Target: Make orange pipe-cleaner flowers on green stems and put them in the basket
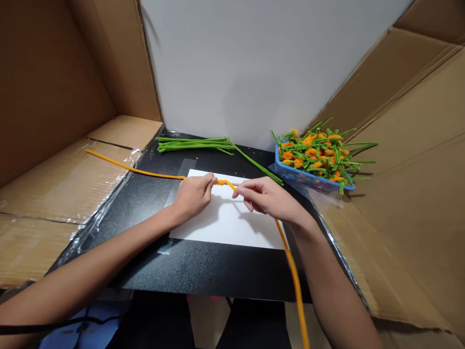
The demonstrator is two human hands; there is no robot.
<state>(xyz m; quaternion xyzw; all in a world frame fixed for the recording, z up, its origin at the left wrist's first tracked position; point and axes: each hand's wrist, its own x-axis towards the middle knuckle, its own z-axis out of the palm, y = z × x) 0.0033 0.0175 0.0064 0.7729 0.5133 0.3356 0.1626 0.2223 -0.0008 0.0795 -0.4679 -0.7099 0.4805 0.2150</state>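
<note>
My left hand (196,194) is closed on an orange fuzzy stem (145,172), one end of which reaches out to the left over the cardboard. Between my hands, orange coils (220,182) wrap around a thin stick that is partly hidden by my fingers. My right hand (263,196) pinches the orange strand just right of the coils. From beneath this hand a long orange length (293,271) hangs down past the table's front edge. Both hands are above a white sheet (232,220) taped to the black table (163,266).
A bundle of green fuzzy stems (196,144) lies behind the sheet, one stem slanting right. At the back right, a blue basket (308,180) is filled with orange pieces on green stems. Cardboard walls (410,160) stand at both sides, a white panel (254,63) behind.
</note>
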